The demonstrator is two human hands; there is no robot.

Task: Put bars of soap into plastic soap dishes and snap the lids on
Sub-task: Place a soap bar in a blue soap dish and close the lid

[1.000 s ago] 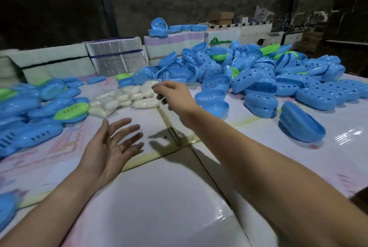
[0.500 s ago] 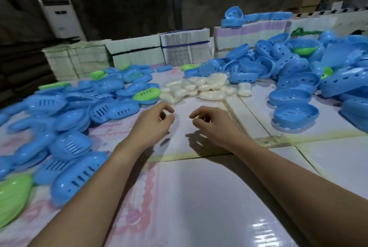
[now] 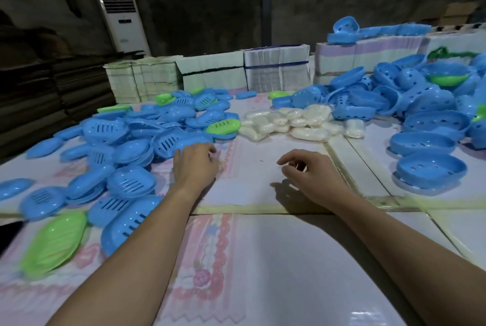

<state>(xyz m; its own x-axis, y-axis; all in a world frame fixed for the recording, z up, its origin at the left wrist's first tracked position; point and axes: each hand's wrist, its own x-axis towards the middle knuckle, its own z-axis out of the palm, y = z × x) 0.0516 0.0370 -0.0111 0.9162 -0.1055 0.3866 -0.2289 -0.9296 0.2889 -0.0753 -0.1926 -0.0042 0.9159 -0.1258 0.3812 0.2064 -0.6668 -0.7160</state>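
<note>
Several white soap bars in clear wrap (image 3: 302,122) lie in a heap at the middle back of the table. A pile of blue slotted lids (image 3: 126,141), with a few green ones, covers the left side. Blue dish bases (image 3: 431,168) with round holes are heaped on the right. My left hand (image 3: 194,165) hovers palm down at the edge of the lid pile, fingertips touching a blue lid (image 3: 168,143), holding nothing. My right hand (image 3: 310,170) hangs over the bare middle of the table with fingers loosely curled and nothing in them.
Bundles of flat white cartons (image 3: 276,68) line the table's far edge, some with blue dishes on top. A white floor-standing air conditioner (image 3: 122,20) stands at the back left. A green lid (image 3: 52,241) lies near the front left edge.
The view has swung left. My left hand has moved left to the edge of the lid pile. My right hand has drawn back from the soap heap and stays empty.
</note>
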